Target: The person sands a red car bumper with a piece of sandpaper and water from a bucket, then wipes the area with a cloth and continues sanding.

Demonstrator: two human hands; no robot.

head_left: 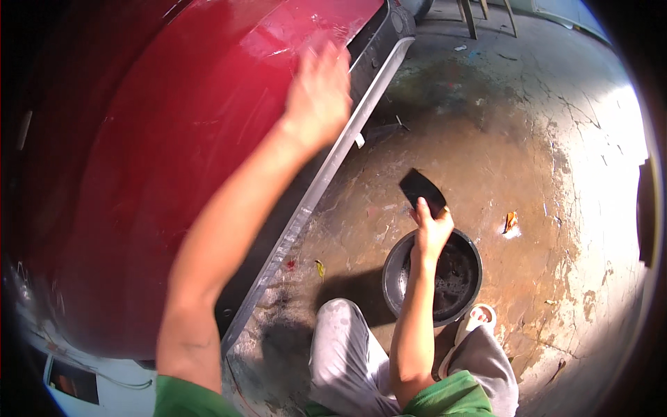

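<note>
My left hand [319, 94] is stretched out over the red car body panel [187, 139], its fingers extended and a little blurred; it holds nothing that I can see. Whether the palm touches the paint is unclear. Wet-looking shine and pale smears show on the panel just beyond the fingertips. Between the thumb and fingers of my right hand [433, 228] is a dark, flat rectangular sheet, like sandpaper [422, 189]. That hand is above the far rim of a round black tub [389, 281], in which dark, wet-looking contents with some pale froth show.
A grey sill edge [306, 201] runs diagonally along the car's lower side. The concrete floor [542, 278] is stained and cracked, with a dry orange leaf [511, 222] and a yellowish leaf [319, 268] on it. Wooden legs [468, 19] stand at the far end.
</note>
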